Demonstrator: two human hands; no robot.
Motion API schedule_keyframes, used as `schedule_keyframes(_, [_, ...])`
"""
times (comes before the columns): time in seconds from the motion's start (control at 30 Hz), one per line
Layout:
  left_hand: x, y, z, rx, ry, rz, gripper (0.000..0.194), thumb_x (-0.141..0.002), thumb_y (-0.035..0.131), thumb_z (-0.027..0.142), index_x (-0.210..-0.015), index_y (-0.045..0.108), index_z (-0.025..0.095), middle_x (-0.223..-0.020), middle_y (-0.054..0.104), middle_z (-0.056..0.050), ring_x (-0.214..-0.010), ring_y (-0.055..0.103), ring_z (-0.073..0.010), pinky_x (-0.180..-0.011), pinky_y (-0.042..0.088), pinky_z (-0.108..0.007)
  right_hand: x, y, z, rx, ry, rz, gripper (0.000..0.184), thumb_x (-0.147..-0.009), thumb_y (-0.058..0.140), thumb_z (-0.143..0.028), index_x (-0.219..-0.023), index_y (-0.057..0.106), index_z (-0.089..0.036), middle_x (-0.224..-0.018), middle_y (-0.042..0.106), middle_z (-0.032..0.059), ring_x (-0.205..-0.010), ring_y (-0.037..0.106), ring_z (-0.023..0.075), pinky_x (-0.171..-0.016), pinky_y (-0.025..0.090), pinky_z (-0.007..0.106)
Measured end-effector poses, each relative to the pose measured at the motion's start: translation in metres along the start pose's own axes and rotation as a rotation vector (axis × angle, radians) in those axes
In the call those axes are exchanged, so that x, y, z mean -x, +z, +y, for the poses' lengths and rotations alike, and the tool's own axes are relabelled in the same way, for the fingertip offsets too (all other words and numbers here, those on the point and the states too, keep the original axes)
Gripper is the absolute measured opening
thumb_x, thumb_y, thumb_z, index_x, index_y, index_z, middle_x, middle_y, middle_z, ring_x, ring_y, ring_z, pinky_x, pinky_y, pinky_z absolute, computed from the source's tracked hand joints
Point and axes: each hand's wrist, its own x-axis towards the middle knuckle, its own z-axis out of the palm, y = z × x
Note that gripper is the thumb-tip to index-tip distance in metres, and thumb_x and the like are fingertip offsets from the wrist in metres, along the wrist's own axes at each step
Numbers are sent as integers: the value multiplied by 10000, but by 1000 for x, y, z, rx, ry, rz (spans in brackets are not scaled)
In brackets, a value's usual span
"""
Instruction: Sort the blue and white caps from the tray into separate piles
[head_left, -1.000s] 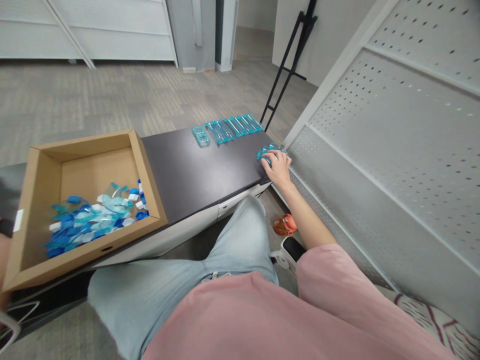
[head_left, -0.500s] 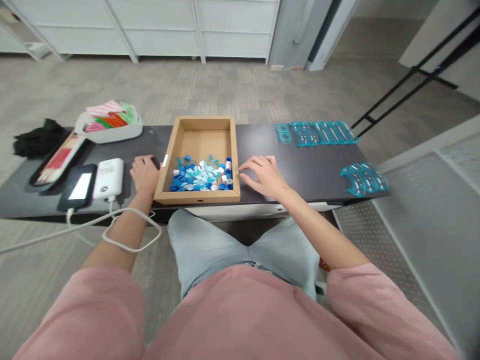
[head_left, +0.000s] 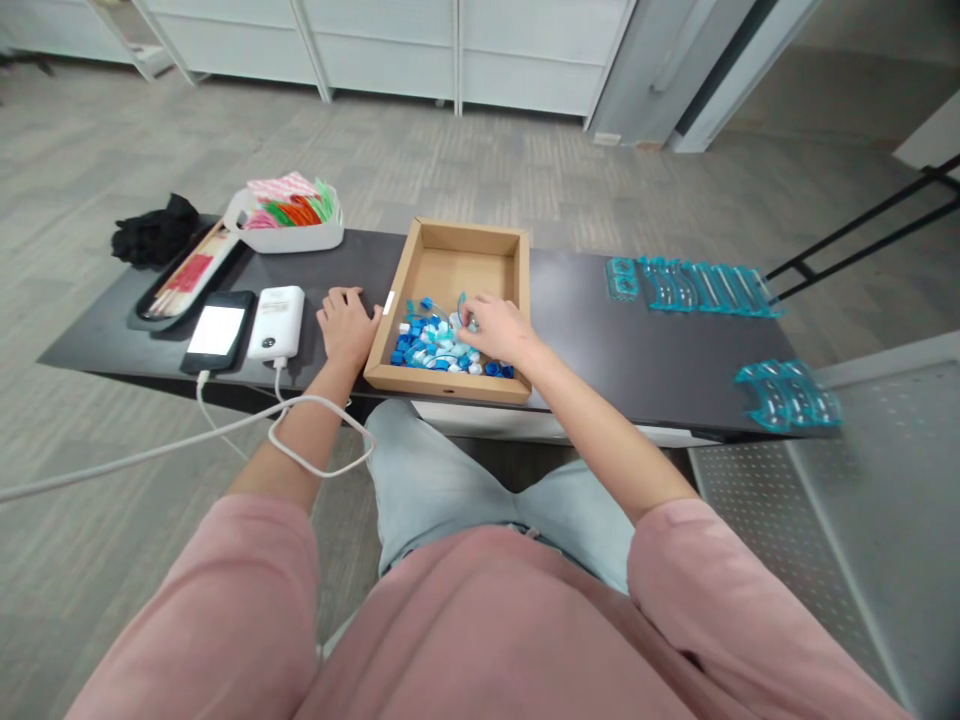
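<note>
In front of me on the dark table lies an open cardboard box (head_left: 525, 260). Its near half holds a pile of small blue, white and pale teal plastic pieces (head_left: 431, 345). My right hand (head_left: 495, 325) reaches over the box's right wall, thumb and fingertips pinched together on a small clear teal plastic piece (head_left: 461, 305) above the pile; the fingers partly cover it. My left hand (head_left: 346, 325) rests on the table against the box's left wall, fingers apart and holding nothing that I can see.
To the left are a white power bank (head_left: 277, 322) and a phone (head_left: 217, 330) with white cables, a dark tray of sticks (head_left: 187, 275), a white basket (head_left: 296, 238) and black cloth (head_left: 156, 230). Teal clear plastic parts (head_left: 709, 288) are lined up at right, with curved ones (head_left: 787, 395) nearer.
My right hand has moved from the table beside the box into it and closed on a piece there. My left hand stays by the left wall. The view has shifted.
</note>
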Motion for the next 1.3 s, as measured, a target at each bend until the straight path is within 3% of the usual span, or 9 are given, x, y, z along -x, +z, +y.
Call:
schedule_keyframes(0.17, [-1,1,-1,-2,-4,-8,604,-1147,551,331,-1701,625,102,-1769,561,-338,-1651,540,-498,-1381,441,-618,4,12,10,26,-95,74,213,-1065,718,-189,-1264,788,-221,-1346,757,141,-1181,721,337,-959,546,413])
schedule_keyframes(0.4, [2,-2,1,15,-1,6,609,-1129,547,344,-1684,640,112,-1755,579,-337,-1610,557,-498,-1356,438,-620,4,18,18,-12,-225,188,452,-1019,668,-99,-1442,764,-228,-1466,730,169,-1372,669,385,-1187,578,528])
schedule_keyframes(0.63, [4,-7,4,10,-19,-9,607,-1126,547,325,-1689,632,115,-1762,567,-327,-1608,536,-496,-1352,419,-599,11,11,33,-247,-151,385,512,-1045,667,-227,-1547,752,-284,-1554,624,157,-1353,670,327,-1186,611,527])
schedule_keyframes(0.73, [5,-10,3,33,-8,-34,604,-1159,545,324,-1700,603,62,-1759,543,-337,-1604,512,-468,-1349,397,-584,23,-7,61,-213,-89,495,618,-1046,690,-280,-1664,706,-294,-1601,612,176,-1450,643,368,-1210,615,572])
schedule_keyframes(0.83, [5,-12,2,60,17,-62,613,-1204,541,332,-1721,557,3,-1766,517,-341,-1599,481,-430,-1359,361,-595,49,-28,109,-172,-38,522,732,-1036,680,-272,-1765,617,-266,-1630,658,199,-1496,649,398,-1257,596,613])
schedule_keyframes(1.03, [-1,-6,1,-36,-47,-62,632,-1182,553,345,-1751,566,68,-1783,511,-334,-1656,497,-475,-1362,397,-629,139,-52,211,-69,90,320,1008,-881,680,-138,-1867,482,-202,-1617,772,198,-1514,720,418,-1319,509,662])
schedule_keyframes(1.1, [-3,-2,2,-63,-62,-47,642,-1194,475,378,-1757,578,86,-1790,511,-330,-1670,506,-475,-1361,410,-619,169,-54,231,11,125,214,984,-870,651,-91,-1841,542,-205,-1617,790,189,-1537,714,415,-1322,485,665])
schedule_keyframes(1.2, [-6,1,2,-68,-110,-44,739,-1176,316,433,-1769,589,88,-1829,477,-343,-1704,486,-466,-1383,386,-616,205,-57,251,125,138,82,790,-903,596,-34,-1647,758,-245,-1576,828,157,-1555,698,395,-1309,476,651])
schedule_keyframes(1.3, [-6,0,-3,-16,-116,-66,880,-1100,252,551,-1819,552,143,-1896,414,-340,-1761,425,-476,-1407,339,-661,232,-60,265,184,163,54,731,-940,560,16,-1543,842,-287,-1641,809,121,-1642,634,365,-1307,484,622])
